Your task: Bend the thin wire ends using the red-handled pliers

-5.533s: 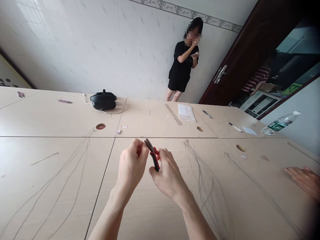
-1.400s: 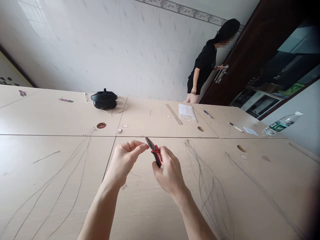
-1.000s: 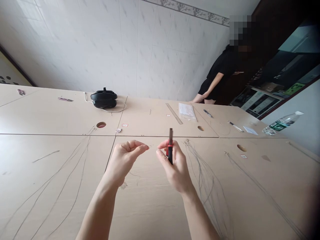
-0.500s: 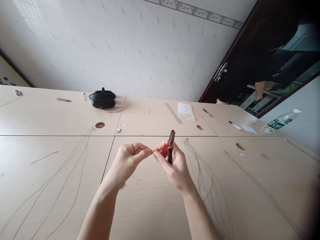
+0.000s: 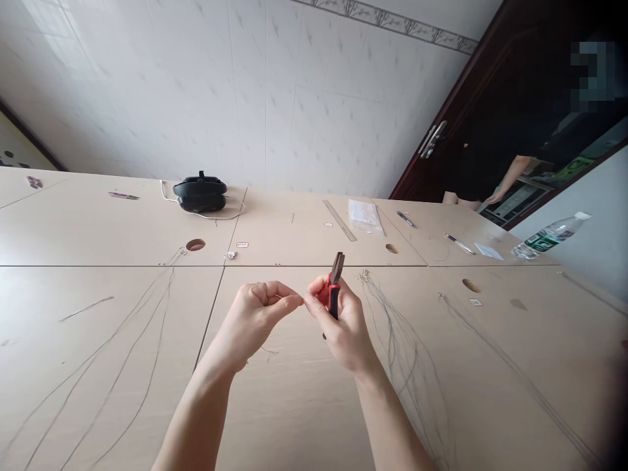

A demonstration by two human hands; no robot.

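Observation:
My right hand (image 5: 343,324) is closed around red-and-black pliers (image 5: 335,288), whose metal jaws point up and away from me. Its thumb and forefinger also pinch at a spot touching the fingertips of my left hand (image 5: 262,314). The left thumb and forefinger are pressed together there, on something too small to make out. Both hands are raised over the table, in the middle of the view. Just right of my right hand lies a bundle of thin grey cords (image 5: 390,327) with small metal ends.
More cords lie at left (image 5: 147,307) and right (image 5: 510,366). Along the back are a black case (image 5: 200,194) with a white cable, a steel ruler (image 5: 339,221), a plastic bag (image 5: 366,217), pens (image 5: 460,244) and a water bottle (image 5: 552,237). A person (image 5: 495,163) stands at the doorway.
My left fingertips have shifted slightly right, closer against the right ones. The pliers stay in my right hand. The person at the doorway has moved, their arm now lower by the table's far end.

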